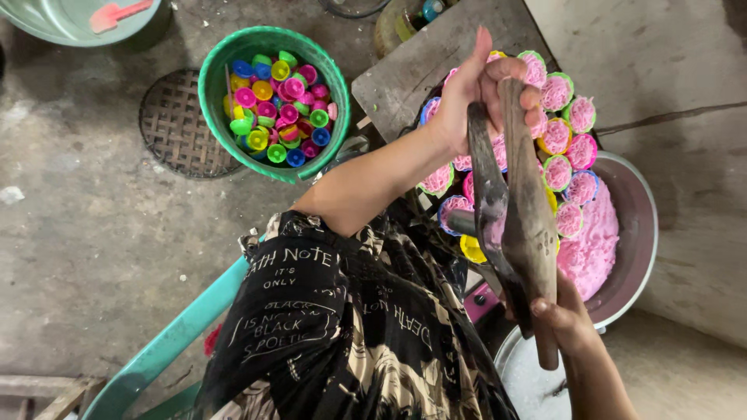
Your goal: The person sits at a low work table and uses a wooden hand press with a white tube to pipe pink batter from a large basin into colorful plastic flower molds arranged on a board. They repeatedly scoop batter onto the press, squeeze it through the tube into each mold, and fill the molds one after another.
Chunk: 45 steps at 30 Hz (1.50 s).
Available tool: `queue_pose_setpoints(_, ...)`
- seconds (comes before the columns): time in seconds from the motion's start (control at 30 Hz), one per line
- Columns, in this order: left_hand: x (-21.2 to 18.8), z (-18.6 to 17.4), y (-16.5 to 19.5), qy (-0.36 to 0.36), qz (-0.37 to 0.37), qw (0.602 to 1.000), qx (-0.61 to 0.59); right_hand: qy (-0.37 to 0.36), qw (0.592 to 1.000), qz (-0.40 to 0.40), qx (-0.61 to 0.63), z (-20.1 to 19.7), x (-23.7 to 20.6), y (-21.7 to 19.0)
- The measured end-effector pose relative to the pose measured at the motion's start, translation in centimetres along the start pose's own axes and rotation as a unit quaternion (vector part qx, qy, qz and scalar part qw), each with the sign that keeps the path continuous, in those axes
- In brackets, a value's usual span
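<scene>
Both hands gripped a long wooden press [529,225], the left hand [482,93] closed round its upper end and the right hand [564,315] round its lower handle, above a metal bowl [638,225] of pink dough and filled coloured cups [564,136], while a green bucket [214,78] of empty cups stood well apart on the floor.
</scene>
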<state>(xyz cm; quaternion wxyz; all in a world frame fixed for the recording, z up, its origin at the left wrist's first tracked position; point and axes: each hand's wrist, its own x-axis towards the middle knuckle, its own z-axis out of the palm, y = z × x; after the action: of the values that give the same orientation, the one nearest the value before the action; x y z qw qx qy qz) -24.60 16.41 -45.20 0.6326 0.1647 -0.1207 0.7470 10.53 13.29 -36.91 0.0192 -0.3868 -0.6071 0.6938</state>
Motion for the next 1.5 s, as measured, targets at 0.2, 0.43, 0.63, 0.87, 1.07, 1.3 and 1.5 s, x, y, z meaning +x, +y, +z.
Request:
queue_pose_setpoints(0.2,0.4,-0.2,0.0,0.015,-0.013,1.000,-0.009,0.034,0.998,-0.018,-0.044,-0.9,0.3,0.5)
queue_pose_setpoints(0.43,-1.3,-0.6,-2.4,-0.003,-0.028,0.999,-0.036,-0.003,1.000,0.012,0.002,-1.5,-2.5,3.7)
queue_pose_setpoints(0.63,3.8,2.6,-2.0,-0.020,-0.087,0.993,0.072,-0.033,0.996,-0.078,0.030,-2.9,-3.7,2.2)
queue_pose_setpoints(0.87,10.9,4.1,-6.1,-0.177,-0.125,0.976,-0.010,-0.034,0.994,-0.094,0.033,-6.8,-4.8,-1.0)
queue_pose_setpoints(1.07,11.2,-0.8,-9.1,-0.036,-0.101,0.994,-0.016,0.120,0.992,0.031,0.014,-12.3,-1.8,3.3)
queue_pose_setpoints(1.3,9.4,-4.4,-9.5,0.045,-0.082,0.996,0.006,0.182,0.971,0.048,-0.144,-14.8,-1.0,6.5)
queue_pose_setpoints(1.5,10.5,-4.8,-7.5,0.085,-0.074,0.993,0.020,0.161,0.974,0.046,-0.151,-11.9,1.1,3.7)
